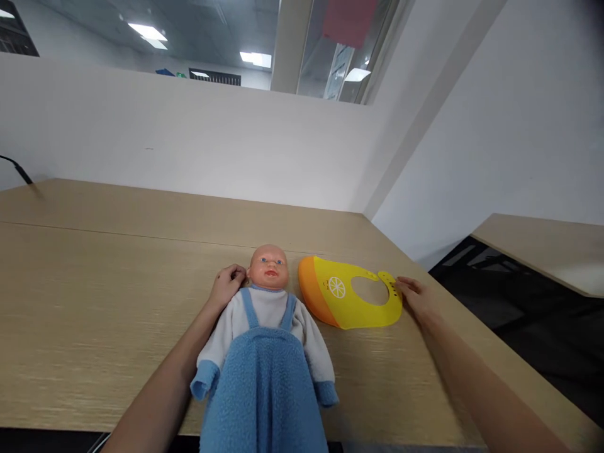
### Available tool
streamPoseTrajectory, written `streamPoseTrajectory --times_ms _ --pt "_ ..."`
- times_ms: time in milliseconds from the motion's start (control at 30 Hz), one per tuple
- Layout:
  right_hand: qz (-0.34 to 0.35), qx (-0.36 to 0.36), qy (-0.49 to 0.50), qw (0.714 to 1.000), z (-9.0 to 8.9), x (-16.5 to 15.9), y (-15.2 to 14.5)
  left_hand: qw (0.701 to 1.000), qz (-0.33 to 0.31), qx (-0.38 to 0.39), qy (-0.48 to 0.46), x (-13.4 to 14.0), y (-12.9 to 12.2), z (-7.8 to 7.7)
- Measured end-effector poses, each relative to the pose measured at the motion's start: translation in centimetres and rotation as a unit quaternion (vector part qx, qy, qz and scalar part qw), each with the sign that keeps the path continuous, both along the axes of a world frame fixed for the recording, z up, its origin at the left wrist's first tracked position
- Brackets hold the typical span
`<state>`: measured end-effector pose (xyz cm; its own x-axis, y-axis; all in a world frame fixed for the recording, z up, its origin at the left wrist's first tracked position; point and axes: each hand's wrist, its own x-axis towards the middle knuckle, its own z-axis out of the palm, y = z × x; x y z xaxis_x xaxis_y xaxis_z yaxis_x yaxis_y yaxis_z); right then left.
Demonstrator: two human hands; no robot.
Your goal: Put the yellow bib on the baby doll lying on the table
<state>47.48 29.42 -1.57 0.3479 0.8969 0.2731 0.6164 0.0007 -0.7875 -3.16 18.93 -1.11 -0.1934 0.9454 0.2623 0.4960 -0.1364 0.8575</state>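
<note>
A baby doll (268,352) lies on its back, its feet end running out of the bottom of the view. It wears a white top and fuzzy blue overalls. My left hand (228,284) is at the doll's head and shoulder, fingers curled against its side; the fingertips are partly hidden. To the doll's right, a yellow baby bib (352,314) with an orange pocket and a printed citrus slice lies flat, its neck opening facing right. My right hand (415,297) pinches the bib's right edge by the neck strap holes.
The wooden table (104,302) meets a white wall (212,138) with a window above it. A black cable (21,171) hangs at the far left. Beyond the table's right edge is a dark gap, with another wooden tabletop (542,248) past it.
</note>
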Motion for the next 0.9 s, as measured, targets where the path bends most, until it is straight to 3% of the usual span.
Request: streamPoseTrajectory --times_ms 67,133,267,467,700,900 --pt "0.001 -0.038 -0.027 0.999 -0.5 -0.4 -1.2 1.000 -0.007 -0.002 -0.003 0.0 0.0 0.1" --pt "0.030 -0.055 -0.115 0.991 -1.0 -1.3 -2.8 1.000 -0.009 -0.005 -0.009 -0.1 -0.1 0.1" --pt "0.082 -0.092 -0.290 0.949 -2.0 -3.0 -6.4 1.000 -0.008 -0.012 -0.021 -0.1 -0.2 0.2" --pt "0.058 -0.167 -0.373 0.911 -1.9 -4.4 -9.5 0.999 -0.003 -0.003 -0.041 0.2 -0.8 0.7" --pt "0.071 -0.100 -0.419 0.899 -2.7 -5.0 -13.4 0.998 0.041 0.016 -0.033 0.2 -3.0 0.9" --pt "0.091 -0.059 -0.445 0.889 -3.4 -6.5 -16.4 0.999 0.027 -0.017 -0.010 -0.2 -8.6 0.9"
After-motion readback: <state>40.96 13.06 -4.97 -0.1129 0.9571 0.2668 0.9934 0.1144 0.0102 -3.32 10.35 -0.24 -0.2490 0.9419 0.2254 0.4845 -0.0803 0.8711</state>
